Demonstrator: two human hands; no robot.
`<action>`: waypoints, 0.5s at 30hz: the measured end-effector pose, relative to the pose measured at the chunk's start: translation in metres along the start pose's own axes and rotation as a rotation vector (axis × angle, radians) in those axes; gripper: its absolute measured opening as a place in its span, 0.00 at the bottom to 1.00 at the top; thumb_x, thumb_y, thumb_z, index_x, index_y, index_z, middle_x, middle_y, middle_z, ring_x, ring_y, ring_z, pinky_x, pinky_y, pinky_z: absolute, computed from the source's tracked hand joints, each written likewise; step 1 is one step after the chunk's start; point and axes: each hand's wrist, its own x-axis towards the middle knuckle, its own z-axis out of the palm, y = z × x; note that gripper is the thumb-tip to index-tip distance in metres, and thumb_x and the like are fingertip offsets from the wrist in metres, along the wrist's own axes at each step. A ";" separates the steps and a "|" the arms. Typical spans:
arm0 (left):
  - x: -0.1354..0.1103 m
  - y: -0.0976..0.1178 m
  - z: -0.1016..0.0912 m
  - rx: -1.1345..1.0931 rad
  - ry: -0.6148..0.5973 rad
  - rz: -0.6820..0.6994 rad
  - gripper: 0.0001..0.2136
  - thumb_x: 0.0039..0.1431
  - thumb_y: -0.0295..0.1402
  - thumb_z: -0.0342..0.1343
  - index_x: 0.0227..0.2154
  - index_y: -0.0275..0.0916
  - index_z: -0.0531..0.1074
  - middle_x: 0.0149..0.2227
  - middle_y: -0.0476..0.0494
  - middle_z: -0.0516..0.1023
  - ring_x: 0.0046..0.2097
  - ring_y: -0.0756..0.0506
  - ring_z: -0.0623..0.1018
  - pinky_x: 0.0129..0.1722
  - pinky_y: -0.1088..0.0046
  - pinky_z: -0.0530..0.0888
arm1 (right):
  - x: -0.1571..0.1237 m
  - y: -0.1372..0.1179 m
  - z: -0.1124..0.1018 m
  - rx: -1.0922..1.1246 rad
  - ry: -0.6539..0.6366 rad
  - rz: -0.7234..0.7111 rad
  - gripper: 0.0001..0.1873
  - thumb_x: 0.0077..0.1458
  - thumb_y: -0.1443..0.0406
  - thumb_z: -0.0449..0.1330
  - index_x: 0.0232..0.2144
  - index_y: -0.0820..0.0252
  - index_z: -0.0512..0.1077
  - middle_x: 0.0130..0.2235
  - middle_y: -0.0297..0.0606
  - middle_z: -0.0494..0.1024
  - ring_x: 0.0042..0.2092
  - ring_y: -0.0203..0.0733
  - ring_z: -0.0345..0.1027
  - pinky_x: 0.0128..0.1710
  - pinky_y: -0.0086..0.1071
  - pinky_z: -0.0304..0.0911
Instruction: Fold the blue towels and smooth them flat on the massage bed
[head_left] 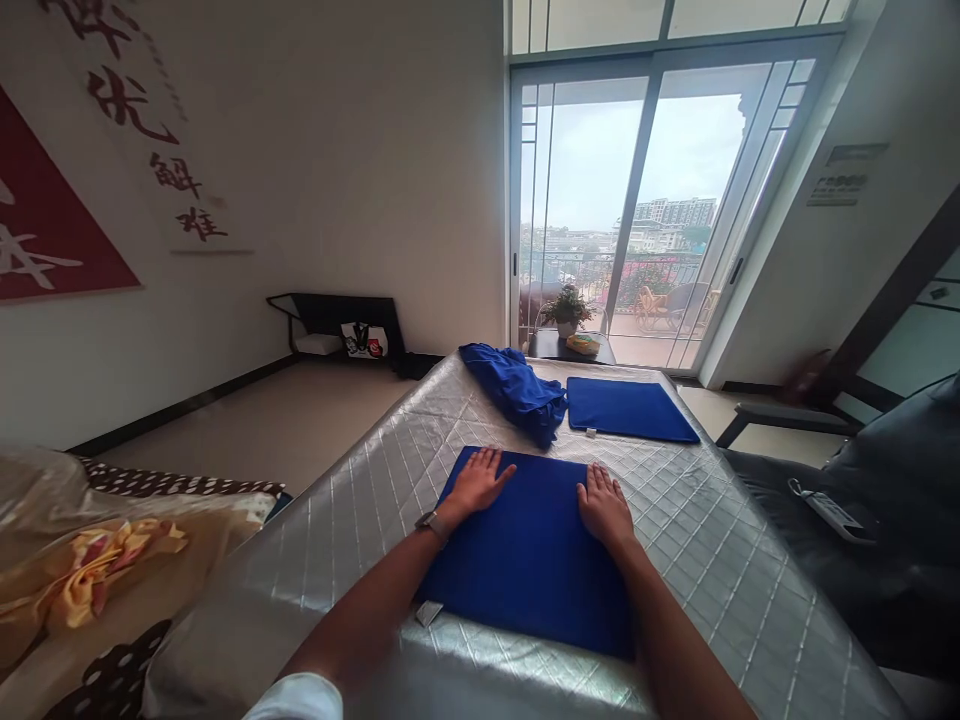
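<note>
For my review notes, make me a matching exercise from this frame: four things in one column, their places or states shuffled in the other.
Things
1. Left hand
2. Right hand
3. Crumpled blue cloth
4. Potted plant

Places or states
A. Bunched up, left of the far flat blue cloth
B. Laid at the right edge of the near flat blue cloth
C. On a small dark table
D. Palm down, with a watch on its wrist

Right pairs: 1-D, 2-B, 3-A, 4-C
</note>
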 end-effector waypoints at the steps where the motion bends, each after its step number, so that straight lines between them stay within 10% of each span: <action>1: -0.001 -0.014 -0.001 0.009 0.013 -0.042 0.41 0.69 0.58 0.25 0.69 0.28 0.52 0.72 0.30 0.51 0.73 0.37 0.49 0.70 0.54 0.48 | -0.001 0.000 0.000 0.000 0.004 0.001 0.35 0.68 0.57 0.34 0.71 0.72 0.46 0.73 0.43 0.45 0.73 0.43 0.34 0.71 0.40 0.32; 15: -0.001 -0.045 0.008 0.008 0.034 -0.123 0.41 0.69 0.58 0.25 0.70 0.28 0.50 0.73 0.30 0.47 0.73 0.38 0.47 0.70 0.55 0.49 | -0.004 -0.002 -0.002 -0.021 0.020 -0.003 0.35 0.68 0.58 0.35 0.71 0.71 0.47 0.73 0.42 0.45 0.73 0.43 0.35 0.71 0.40 0.32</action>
